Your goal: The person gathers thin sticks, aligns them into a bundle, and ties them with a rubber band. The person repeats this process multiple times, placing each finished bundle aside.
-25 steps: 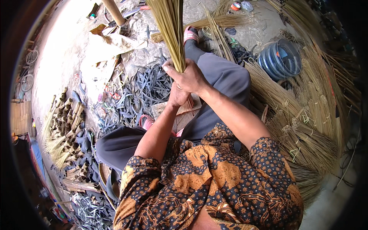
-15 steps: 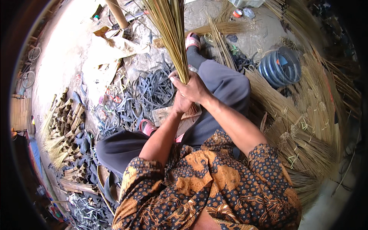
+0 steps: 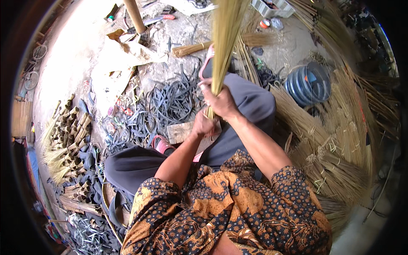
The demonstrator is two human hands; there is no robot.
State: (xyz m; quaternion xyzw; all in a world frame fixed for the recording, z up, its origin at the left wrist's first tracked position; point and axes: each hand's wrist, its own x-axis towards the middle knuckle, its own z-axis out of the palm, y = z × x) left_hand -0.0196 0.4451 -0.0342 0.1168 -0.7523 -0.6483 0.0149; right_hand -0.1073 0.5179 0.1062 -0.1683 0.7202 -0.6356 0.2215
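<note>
Both of my hands are closed around one tall bundle of thin yellow-green stalks [image 3: 225, 38], like broom bristles. My left hand [image 3: 204, 123] grips its lower end, just above a wooden block [image 3: 180, 132]. Slightly higher and to the right, my right hand [image 3: 222, 103] wraps round the stalks. The bundle stands up and leans to the right at its top, where it is smeared by motion. Its lowest tip is hidden by my left hand.
Black rubber strips [image 3: 170, 100] lie tangled left of my hands. Short tied bundles [image 3: 70, 131] are heaped at the left, long stalk bundles [image 3: 335, 157] at the right. A blue ribbed plastic container [image 3: 307, 85] sits among those. A knife [image 3: 159, 19] lies beyond, beside a wooden pole [image 3: 135, 17].
The bundle's top has swung from left to right and now blurs. My hands have moved a little apart, the right one shifting right along the stalks.
</note>
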